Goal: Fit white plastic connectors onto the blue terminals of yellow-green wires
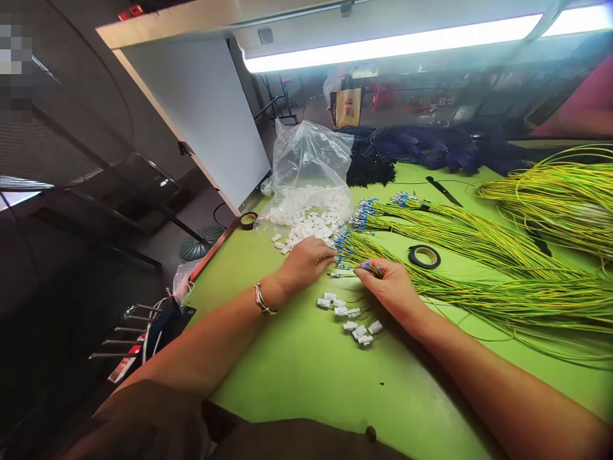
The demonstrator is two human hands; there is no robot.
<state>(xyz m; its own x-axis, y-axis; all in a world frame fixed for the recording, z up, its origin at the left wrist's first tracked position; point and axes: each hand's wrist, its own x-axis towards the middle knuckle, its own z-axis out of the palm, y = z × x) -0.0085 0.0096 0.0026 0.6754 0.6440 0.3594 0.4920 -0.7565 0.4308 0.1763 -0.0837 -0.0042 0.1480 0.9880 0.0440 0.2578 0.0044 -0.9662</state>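
My left hand (307, 260) is pinched closed at the near edge of a pile of white plastic connector housings (316, 225); anything between its fingertips is hidden. My right hand (390, 284) is closed on a yellow-green wire, with blue-sleeved terminals (367, 266) showing at its fingertips. Beside both hands lie the blue-sleeved ends of a bundle of yellow-green wires (460, 291). Just below them on the green tabletop (287, 364) rest several white housings (341, 311) fitted on wire ends.
A clear plastic bag (311, 153) stands behind the loose housings. Black tape rolls (424, 257) lie beside the wires and near the left table edge. Coiled yellow-green wires (560, 198) and dark wire bundles (426, 145) lie behind. A lit tube lamp (393, 45) hangs overhead.
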